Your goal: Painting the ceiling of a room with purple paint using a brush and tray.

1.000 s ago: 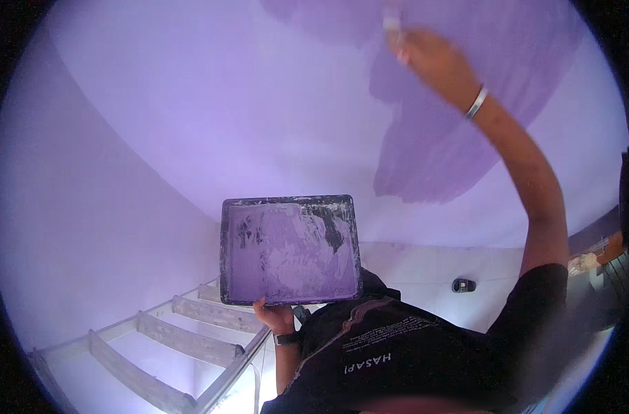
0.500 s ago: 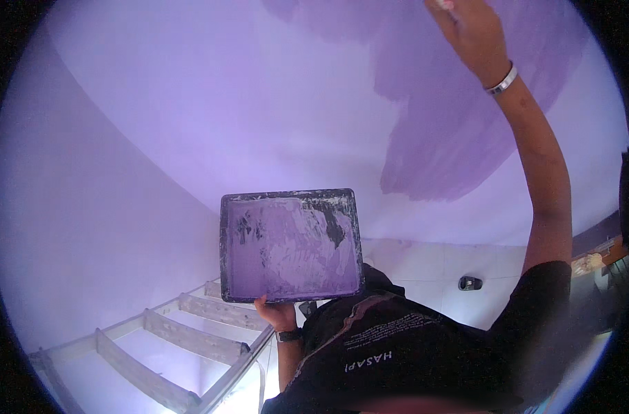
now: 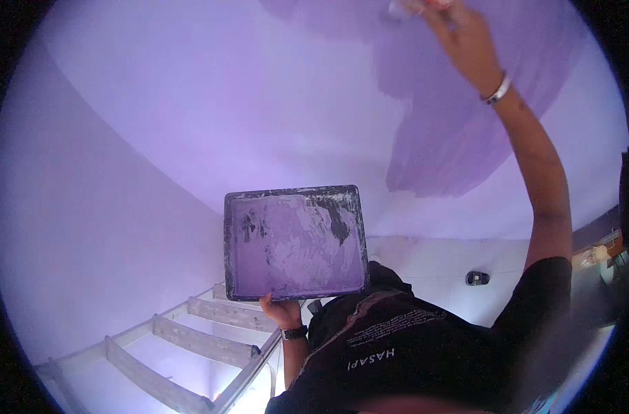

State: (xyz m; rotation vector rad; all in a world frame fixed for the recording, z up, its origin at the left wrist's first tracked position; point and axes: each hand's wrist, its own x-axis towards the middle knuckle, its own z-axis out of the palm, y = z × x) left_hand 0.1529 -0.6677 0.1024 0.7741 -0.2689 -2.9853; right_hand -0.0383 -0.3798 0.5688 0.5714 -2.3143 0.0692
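My left hand (image 3: 282, 312) grips a black paint tray (image 3: 301, 257) by its near edge, thumb over the rim and the other fingers hidden beneath. Streaks of purple paint coat the inside of the tray, with black showing through in patches. High up at the right, my right hand (image 3: 470, 52) is closed around what looks like a paintbrush (image 3: 398, 10), reddish by the fingers and greyish at its tip. Blur and the upper picture edge hide part of it. The brush is in front of a darker purple painted patch (image 3: 442, 148) on the pale wall (image 3: 314, 117).
A paint-stained ladder (image 3: 204, 345) stands at the lower left, close to my left forearm. A small black object (image 3: 477, 278) lies on the light tiled floor (image 3: 425, 265). Cluttered items (image 3: 601, 255) show at the far right. Another wall (image 3: 101, 228) meets the pale one at the left.
My right hand has moved left and slightly down, bringing the brush's tip into view. The tray and my left hand have shifted a little to the right in the picture.
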